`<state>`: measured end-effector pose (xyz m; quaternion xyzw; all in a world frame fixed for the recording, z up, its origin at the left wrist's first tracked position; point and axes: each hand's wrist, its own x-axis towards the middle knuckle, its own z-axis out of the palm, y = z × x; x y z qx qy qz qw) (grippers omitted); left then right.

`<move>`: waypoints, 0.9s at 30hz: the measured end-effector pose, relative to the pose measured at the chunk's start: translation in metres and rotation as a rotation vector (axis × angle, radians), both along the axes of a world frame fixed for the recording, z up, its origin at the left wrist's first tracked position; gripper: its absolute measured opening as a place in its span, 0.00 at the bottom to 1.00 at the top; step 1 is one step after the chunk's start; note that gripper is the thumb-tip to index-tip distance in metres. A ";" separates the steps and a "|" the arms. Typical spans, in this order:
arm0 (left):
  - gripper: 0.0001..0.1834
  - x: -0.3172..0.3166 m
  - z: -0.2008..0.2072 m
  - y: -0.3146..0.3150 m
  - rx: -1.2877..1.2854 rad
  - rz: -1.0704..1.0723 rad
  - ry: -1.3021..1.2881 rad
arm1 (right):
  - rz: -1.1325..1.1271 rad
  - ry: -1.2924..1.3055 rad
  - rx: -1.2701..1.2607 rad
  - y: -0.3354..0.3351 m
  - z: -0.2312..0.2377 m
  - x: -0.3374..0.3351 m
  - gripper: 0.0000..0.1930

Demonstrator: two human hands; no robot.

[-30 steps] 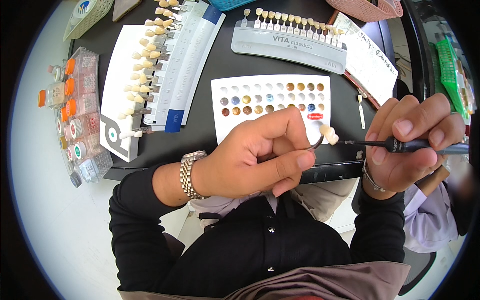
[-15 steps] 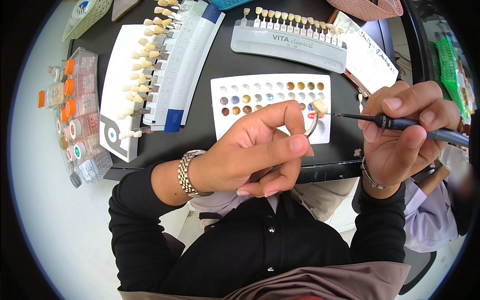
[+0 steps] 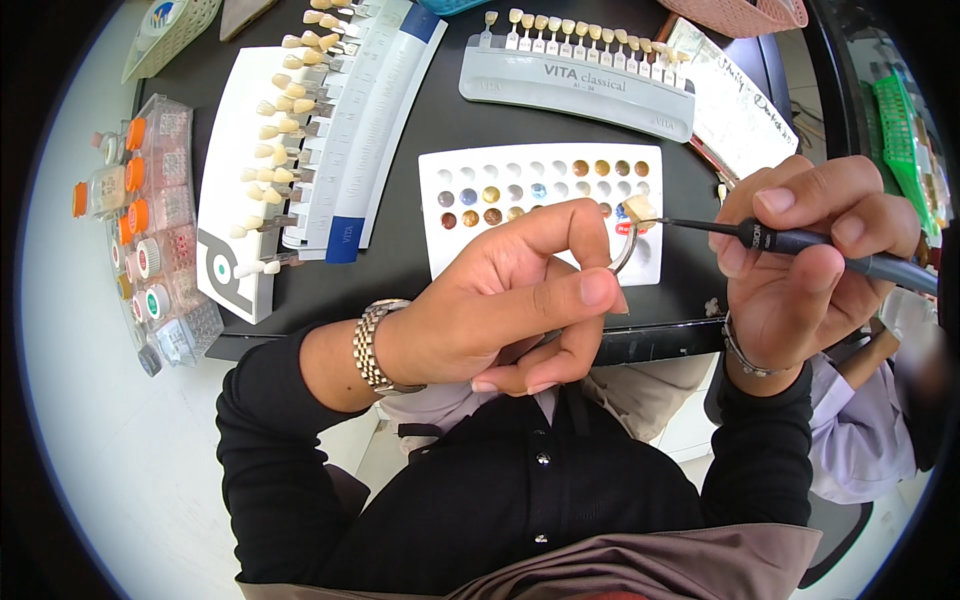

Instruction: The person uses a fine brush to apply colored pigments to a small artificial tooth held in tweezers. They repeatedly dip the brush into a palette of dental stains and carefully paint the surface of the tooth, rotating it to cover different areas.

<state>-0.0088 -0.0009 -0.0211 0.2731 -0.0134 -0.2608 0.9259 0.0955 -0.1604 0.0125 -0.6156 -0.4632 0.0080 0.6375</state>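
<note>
The left hand (image 3: 500,310) has its grip closed on a curved metal holder (image 3: 627,252), with the tooth-shaped piece (image 3: 638,208) at its tip, above the right part of the white palette (image 3: 436,242). The right hand (image 3: 800,265) grips a dark brush (image 3: 785,239). Too firm a brush push could twist or dislodge the piece; a slack pinch could drop it. Against the frame just before, the brush tip has closed a small gap and appears to meet the piece.

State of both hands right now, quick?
Left hand: closed, holding a curved metal tool with a dental crown atop.
Right hand: closed, holding a fine brush.
</note>
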 end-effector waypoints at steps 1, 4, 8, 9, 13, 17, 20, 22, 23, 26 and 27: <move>0.10 0.000 0.000 0.000 0.006 0.002 -0.002 | -0.006 0.004 -0.001 0.000 0.000 0.000 0.09; 0.10 0.000 0.000 0.001 0.007 -0.004 -0.009 | -0.011 0.005 -0.009 -0.002 0.001 0.001 0.10; 0.10 0.000 0.000 0.001 0.001 -0.010 -0.002 | -0.014 0.000 -0.006 0.000 0.000 0.000 0.10; 0.10 0.000 0.000 0.001 -0.002 -0.007 -0.002 | -0.017 0.004 -0.002 0.000 0.000 0.000 0.10; 0.10 0.000 -0.001 0.001 -0.025 -0.012 0.022 | -0.014 0.011 0.001 -0.003 0.002 0.000 0.09; 0.10 0.000 -0.003 0.001 -0.138 -0.029 0.093 | 0.008 0.006 -0.009 -0.001 0.002 0.001 0.09; 0.13 0.001 -0.001 0.002 -0.227 -0.045 0.170 | 0.058 0.005 0.000 -0.003 0.001 0.006 0.08; 0.15 0.002 -0.001 0.002 -0.240 -0.057 0.185 | 0.047 0.019 0.002 -0.002 0.000 0.005 0.08; 0.16 0.002 -0.002 0.002 -0.308 -0.064 0.194 | 0.013 0.032 0.000 0.000 -0.002 0.002 0.08; 0.19 0.001 -0.006 0.003 -0.455 -0.090 0.210 | -0.021 0.046 -0.047 -0.001 -0.002 0.002 0.08; 0.19 0.001 -0.006 0.003 -0.465 -0.101 0.209 | -0.025 0.047 -0.063 -0.001 -0.002 0.002 0.08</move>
